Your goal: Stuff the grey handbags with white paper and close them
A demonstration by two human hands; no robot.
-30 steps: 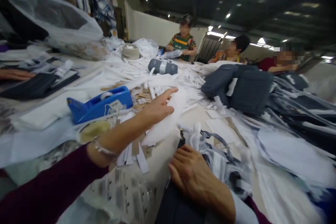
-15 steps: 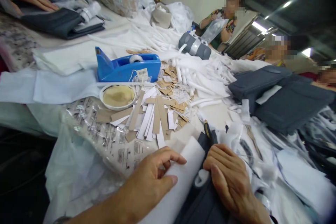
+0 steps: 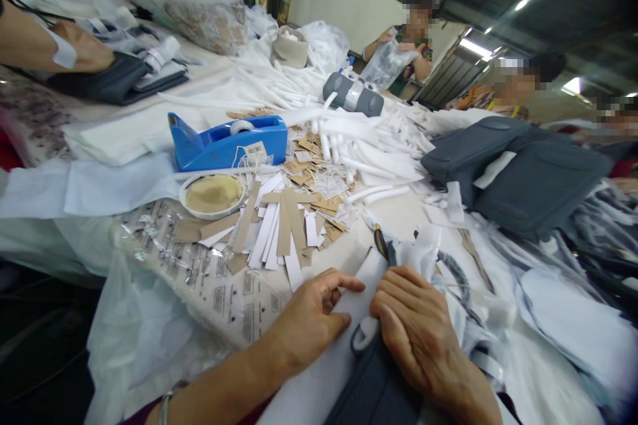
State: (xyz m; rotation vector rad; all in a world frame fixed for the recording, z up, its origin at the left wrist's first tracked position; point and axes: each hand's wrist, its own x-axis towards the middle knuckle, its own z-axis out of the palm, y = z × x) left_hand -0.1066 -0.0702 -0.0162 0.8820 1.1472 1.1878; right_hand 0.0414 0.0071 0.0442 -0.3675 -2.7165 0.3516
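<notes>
At the table's front, my right hand (image 3: 416,325) is closed on the upper edge of a dark grey fabric bag (image 3: 376,382). A rolled white padding end (image 3: 365,333) pokes out of the bag beside my thumb. My left hand (image 3: 321,315) rests over a long white foam sheet (image 3: 323,378) lying along the bag's left side. Its index finger and thumb are apart with nothing between them, while the other fingers curl partly out of sight. Just beyond my right hand lies a black-and-yellow tool handle (image 3: 380,240).
Paper strips (image 3: 272,232) and tags lie ahead, beside a blue tape dispenser (image 3: 229,143) and a dish of yellowish paste (image 3: 213,194). Grey bags (image 3: 543,186) are stacked right. A co-worker's hand (image 3: 82,46) presses a dark folded piece at left; other people sit behind.
My view has shifted slightly. The foam sheet now covers more of the dark strip near my right hand. The co-worker's hand at left has gone from flat to bent.
</notes>
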